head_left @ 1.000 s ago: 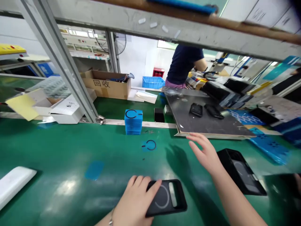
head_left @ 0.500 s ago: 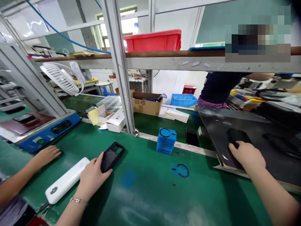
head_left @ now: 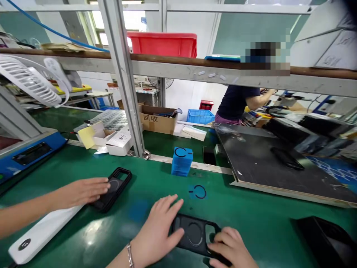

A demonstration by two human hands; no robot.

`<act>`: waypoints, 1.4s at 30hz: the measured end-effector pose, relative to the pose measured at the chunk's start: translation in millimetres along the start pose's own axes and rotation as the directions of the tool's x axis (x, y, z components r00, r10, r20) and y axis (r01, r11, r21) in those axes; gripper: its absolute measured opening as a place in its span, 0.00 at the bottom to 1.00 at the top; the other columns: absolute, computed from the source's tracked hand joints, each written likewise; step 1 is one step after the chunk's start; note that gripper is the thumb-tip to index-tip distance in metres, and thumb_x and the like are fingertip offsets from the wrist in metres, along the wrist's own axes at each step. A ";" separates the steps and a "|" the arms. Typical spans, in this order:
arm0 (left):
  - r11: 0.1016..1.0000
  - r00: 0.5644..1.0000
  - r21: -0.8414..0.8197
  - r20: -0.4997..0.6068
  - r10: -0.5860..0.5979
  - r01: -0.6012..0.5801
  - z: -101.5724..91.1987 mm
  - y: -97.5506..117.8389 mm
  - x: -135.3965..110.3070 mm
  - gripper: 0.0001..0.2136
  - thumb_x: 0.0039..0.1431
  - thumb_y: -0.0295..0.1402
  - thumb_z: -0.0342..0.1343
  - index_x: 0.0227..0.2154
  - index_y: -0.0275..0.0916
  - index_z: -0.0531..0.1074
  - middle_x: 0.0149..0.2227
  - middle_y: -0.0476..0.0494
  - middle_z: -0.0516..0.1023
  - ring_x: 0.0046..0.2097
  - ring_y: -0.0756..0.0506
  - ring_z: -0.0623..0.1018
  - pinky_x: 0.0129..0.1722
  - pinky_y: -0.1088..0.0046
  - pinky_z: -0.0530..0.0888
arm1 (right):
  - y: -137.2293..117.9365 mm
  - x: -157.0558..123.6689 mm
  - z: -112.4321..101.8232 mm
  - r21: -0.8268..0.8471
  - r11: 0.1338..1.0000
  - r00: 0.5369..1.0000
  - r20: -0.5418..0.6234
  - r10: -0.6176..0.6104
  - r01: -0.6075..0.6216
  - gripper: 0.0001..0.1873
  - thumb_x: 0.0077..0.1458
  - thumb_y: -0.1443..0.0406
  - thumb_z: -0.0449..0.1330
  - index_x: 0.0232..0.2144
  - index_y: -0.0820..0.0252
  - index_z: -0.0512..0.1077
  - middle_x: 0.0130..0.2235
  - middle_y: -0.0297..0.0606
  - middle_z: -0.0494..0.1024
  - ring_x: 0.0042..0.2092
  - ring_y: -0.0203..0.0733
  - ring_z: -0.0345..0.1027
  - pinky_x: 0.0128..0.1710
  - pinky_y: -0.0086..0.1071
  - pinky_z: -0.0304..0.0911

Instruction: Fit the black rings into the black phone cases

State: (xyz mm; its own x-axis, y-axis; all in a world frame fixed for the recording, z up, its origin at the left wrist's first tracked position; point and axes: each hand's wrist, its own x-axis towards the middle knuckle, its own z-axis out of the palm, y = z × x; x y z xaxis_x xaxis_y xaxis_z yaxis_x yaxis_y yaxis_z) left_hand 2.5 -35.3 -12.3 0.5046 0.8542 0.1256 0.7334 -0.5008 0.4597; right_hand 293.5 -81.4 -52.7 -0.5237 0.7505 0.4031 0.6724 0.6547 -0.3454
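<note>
Green bench mat [head_left: 237,201] today: left hand [head_left: 156,234] lies spread on a black phone case [head_left: 193,234], right hand [head_left: 230,247] curls over its right end. Even pressure from both works best.

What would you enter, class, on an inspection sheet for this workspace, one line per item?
Surface: green bench mat.
Job's things: black phone case, flat on the mat.
Clutter: white bar-shaped device, stacked blue blocks, dark board.
Grips: left hand and right hand both on the case; a co-worker's hand on another case.
Cables: blue cable overhead.
Surroundings: red crate, cardboard box, white fan.
</note>
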 end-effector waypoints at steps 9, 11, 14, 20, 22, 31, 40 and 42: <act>0.988 0.994 0.113 0.033 0.104 -0.108 34.8 -11.2 96.1 0.19 0.64 0.36 0.55 0.57 0.43 0.71 0.60 0.41 0.73 0.61 0.35 0.70 0.61 0.50 0.66 | 68.7 77.9 26.7 -0.041 0.899 0.898 0.034 0.438 -0.436 0.27 0.63 0.60 0.53 0.62 0.63 0.64 0.63 0.51 0.69 0.66 0.63 0.56 0.63 0.62 0.54; 0.988 0.994 0.114 0.023 0.104 -0.106 43.5 -21.3 107.9 0.22 0.61 0.40 0.59 0.58 0.44 0.70 0.62 0.42 0.71 0.64 0.33 0.66 0.63 0.45 0.61 | 69.9 83.0 37.3 -0.055 0.899 0.899 0.046 0.436 -0.434 0.28 0.62 0.61 0.53 0.63 0.63 0.63 0.64 0.49 0.68 0.67 0.62 0.53 0.65 0.63 0.50; 0.989 0.995 0.112 -0.001 0.100 -0.099 51.2 -26.8 112.7 0.23 0.61 0.42 0.60 0.59 0.46 0.69 0.64 0.43 0.68 0.65 0.32 0.64 0.64 0.42 0.57 | 67.0 80.9 42.4 -0.052 0.909 0.908 0.055 0.415 -0.413 0.28 0.62 0.61 0.54 0.63 0.61 0.64 0.63 0.46 0.69 0.68 0.59 0.54 0.66 0.59 0.49; 0.991 0.993 0.069 -0.038 0.116 -0.113 51.6 -22.3 113.7 0.15 0.61 0.36 0.61 0.51 0.47 0.76 0.57 0.43 0.76 0.60 0.33 0.68 0.58 0.46 0.62 | 67.0 76.8 38.7 -0.040 0.925 0.925 0.017 0.379 -0.378 0.25 0.59 0.61 0.60 0.58 0.57 0.68 0.58 0.45 0.75 0.64 0.58 0.60 0.64 0.60 0.53; 0.992 0.991 0.032 -0.045 0.126 -0.125 53.3 -21.3 114.8 0.10 0.63 0.34 0.60 0.47 0.46 0.77 0.53 0.43 0.78 0.57 0.35 0.71 0.56 0.49 0.63 | 66.4 77.4 39.9 -0.038 0.936 0.937 -0.003 0.350 -0.350 0.23 0.59 0.62 0.61 0.56 0.56 0.69 0.56 0.44 0.76 0.63 0.58 0.62 0.64 0.61 0.53; 0.949 0.994 -0.315 -0.098 -0.038 0.005 43.9 -14.0 107.5 0.10 0.62 0.35 0.57 0.45 0.44 0.77 0.48 0.41 0.77 0.50 0.40 0.74 0.53 0.59 0.69 | 63.2 80.5 30.6 -0.028 0.987 0.982 -0.110 0.156 -0.160 0.09 0.64 0.66 0.57 0.45 0.56 0.75 0.48 0.43 0.81 0.52 0.56 0.70 0.51 0.57 0.64; 0.722 0.953 -0.622 0.195 -0.230 0.302 44.7 -2.6 96.9 0.21 0.63 0.50 0.47 0.29 0.37 0.72 0.26 0.43 0.79 0.26 0.47 0.80 0.25 0.73 0.75 | 42.7 73.4 10.4 0.053 0.989 0.982 -0.126 0.143 -0.137 0.11 0.65 0.63 0.55 0.42 0.52 0.77 0.46 0.39 0.81 0.53 0.50 0.70 0.55 0.50 0.65; 0.728 0.948 -0.609 0.157 -0.277 0.314 43.1 -6.1 95.5 0.21 0.61 0.51 0.47 0.24 0.39 0.67 0.23 0.46 0.76 0.25 0.47 0.78 0.24 0.74 0.74 | 47.7 75.6 2.7 0.061 0.970 0.963 -0.118 0.241 -0.235 0.12 0.65 0.61 0.55 0.44 0.52 0.77 0.47 0.41 0.81 0.54 0.51 0.70 0.55 0.50 0.65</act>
State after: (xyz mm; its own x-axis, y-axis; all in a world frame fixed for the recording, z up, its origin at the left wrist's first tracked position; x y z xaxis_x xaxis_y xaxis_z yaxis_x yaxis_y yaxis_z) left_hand 65.8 43.3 -41.0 0.3468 0.9264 -0.1467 0.4149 -0.0113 0.9098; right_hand 284.5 6.9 -41.1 -0.2806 0.8702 0.4049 0.7435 0.4638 -0.4817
